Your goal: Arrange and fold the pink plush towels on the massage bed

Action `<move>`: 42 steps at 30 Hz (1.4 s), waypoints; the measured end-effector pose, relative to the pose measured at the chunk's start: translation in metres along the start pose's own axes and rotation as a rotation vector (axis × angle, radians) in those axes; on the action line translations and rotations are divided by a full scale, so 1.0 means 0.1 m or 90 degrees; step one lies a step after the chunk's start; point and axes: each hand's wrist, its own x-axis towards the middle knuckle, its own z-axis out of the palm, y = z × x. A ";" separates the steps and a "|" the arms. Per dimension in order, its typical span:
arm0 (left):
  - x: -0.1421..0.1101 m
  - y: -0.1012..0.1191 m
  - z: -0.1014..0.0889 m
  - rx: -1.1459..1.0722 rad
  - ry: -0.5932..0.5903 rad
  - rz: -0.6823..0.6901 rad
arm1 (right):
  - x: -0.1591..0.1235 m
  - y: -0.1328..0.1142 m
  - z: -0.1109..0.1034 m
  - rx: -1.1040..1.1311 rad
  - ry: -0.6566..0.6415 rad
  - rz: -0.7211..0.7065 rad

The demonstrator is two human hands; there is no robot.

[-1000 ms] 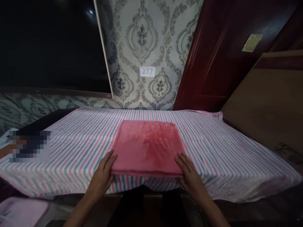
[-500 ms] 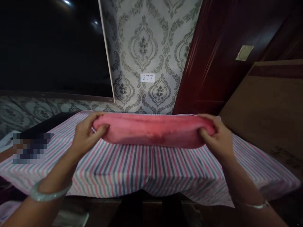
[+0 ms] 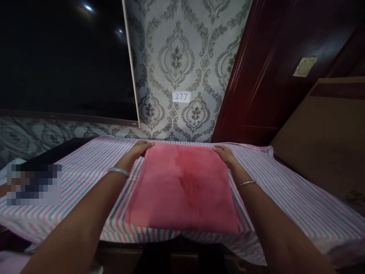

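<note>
A pink cloth (image 3: 165, 186), folded to a rough square, lies spread on the striped tablecloth (image 3: 82, 171), its near edge close to the front of the table. A darker red patch runs down its middle. At the far left corner of the pink cloth, my left hand (image 3: 140, 148) is closed with its fingertips on the edge. My right hand (image 3: 225, 153) pinches the far right corner in the same way. Both arms reach forward along the sides of the cloth, and the undersides of the fingers are hidden.
A large dark screen (image 3: 65, 61) hangs at the back left. Patterned wallpaper bears a paper label (image 3: 181, 96) reading 277. To the right stand a dark red door (image 3: 256, 76) and a big cardboard box (image 3: 322, 140). A blurred-out patch (image 3: 34, 184) covers something at the left.
The pink cloth was held up as a bunched, folded roll between my hands. Now it is laid flat on the table, and my hands have come closer together at its far corners.
</note>
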 end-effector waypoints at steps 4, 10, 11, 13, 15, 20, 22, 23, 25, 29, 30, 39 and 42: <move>0.25 -0.20 0.23 0.152 -0.011 -0.062 | 0.07 0.14 0.18 -0.113 -0.027 0.051; 0.39 -0.10 0.65 0.313 0.001 0.035 | 0.06 -0.10 0.44 -0.256 -0.047 0.020; 0.35 -0.07 0.79 0.339 -0.011 0.088 | 0.00 -0.17 0.54 -0.276 -0.062 -0.022; 0.23 -0.09 1.07 0.429 -0.056 0.227 | -0.15 -0.25 0.78 -0.349 -0.107 -0.135; 0.11 -0.19 1.30 0.527 -0.100 0.314 | -0.32 -0.24 0.98 -0.444 -0.142 -0.225; 0.04 -0.47 1.48 0.586 -0.121 0.321 | -0.47 -0.06 1.14 -0.496 -0.147 -0.247; 0.06 -0.50 1.47 0.585 -0.119 0.322 | -0.44 -0.03 1.12 -0.484 -0.151 -0.244; 0.07 -0.49 1.47 0.584 -0.121 0.322 | -0.42 -0.03 1.11 -0.479 -0.153 -0.244; 0.08 -0.48 1.47 0.580 -0.123 0.325 | -0.41 -0.04 1.11 -0.471 -0.156 -0.251; 0.08 -0.45 1.44 0.590 -0.080 0.336 | -0.43 -0.04 1.08 -0.464 -0.105 -0.262; 0.09 -0.45 1.41 0.604 -0.060 0.328 | -0.44 -0.02 1.06 -0.470 -0.079 -0.259; 0.30 -0.50 1.06 0.586 -0.103 0.123 | -0.27 0.20 0.82 -0.477 -0.058 -0.145; 0.31 -0.53 1.09 0.590 -0.086 0.135 | -0.23 0.23 0.84 -0.455 -0.071 -0.130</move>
